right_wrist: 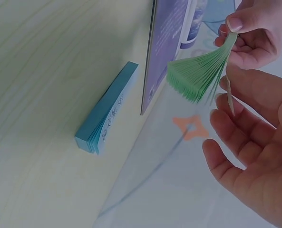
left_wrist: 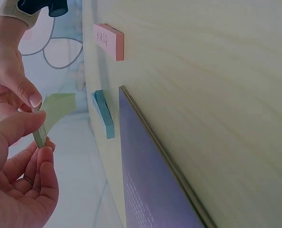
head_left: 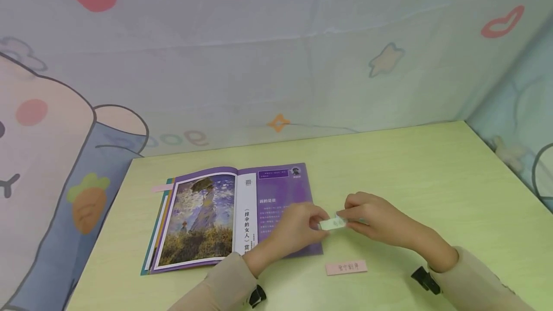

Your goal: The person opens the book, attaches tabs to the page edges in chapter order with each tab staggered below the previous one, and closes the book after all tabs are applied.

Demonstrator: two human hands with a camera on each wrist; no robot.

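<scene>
Head view: green note pad (head_left: 333, 223) lengthwise left-right.

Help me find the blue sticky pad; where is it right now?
In the right wrist view the blue pad lies flat on the table, just right of the open book, below the hands, untouched.

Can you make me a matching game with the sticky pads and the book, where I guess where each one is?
Things:
1. green sticky pad
2. pink sticky pad
3. blue sticky pad
4. open book

Places:
A. lying on the table near the person, beside the right arm
B. pinched between both hands above the table
C. spread flat on the table, showing a painting
D. lying on the table just past the book's edge

Pairs: 1-B, 2-A, 3-D, 4-C
</scene>
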